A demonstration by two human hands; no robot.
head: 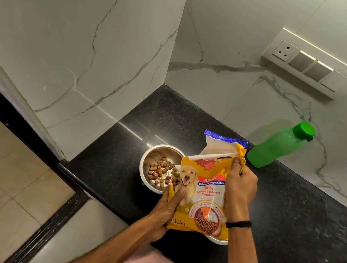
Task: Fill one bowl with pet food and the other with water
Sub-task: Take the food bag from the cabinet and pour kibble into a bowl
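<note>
We are holding the pet food bag (200, 195) over the black table (289, 231), with its torn mouth leaning toward the far steel bowl (157, 167). Our left hand (165, 212) is gripping the bag's lower left side, thumb pressed flat on the printed front. Our right hand (240, 186) is pinching the upper right corner near the opening, so both grips are closed on the bag. A shallow scatter of kibble (160, 172) is lying in the bowl, and by our judgement that is only a partial fill, so pouring is the step in hand.

To do it well, we are keeping the mouth directly above the bowl's centre, not its near rim, since the bag is overlapping that rim and hiding where pieces would land. We are tipping from the bottom with the left hand while the right hand is shaping the opening into a narrow spout. A slow tilt is the safer choice: kibble tends to release in a rush once it starts sliding, and loose pieces would bounce off steel onto the table.

The second bowl (217, 240) is showing only as a sliver of rim below the bag, so we cannot tell whether it holds anything. The green bottle (278, 146) is standing capped by the wall, well clear of the bowls, waiting for the water step.
</note>
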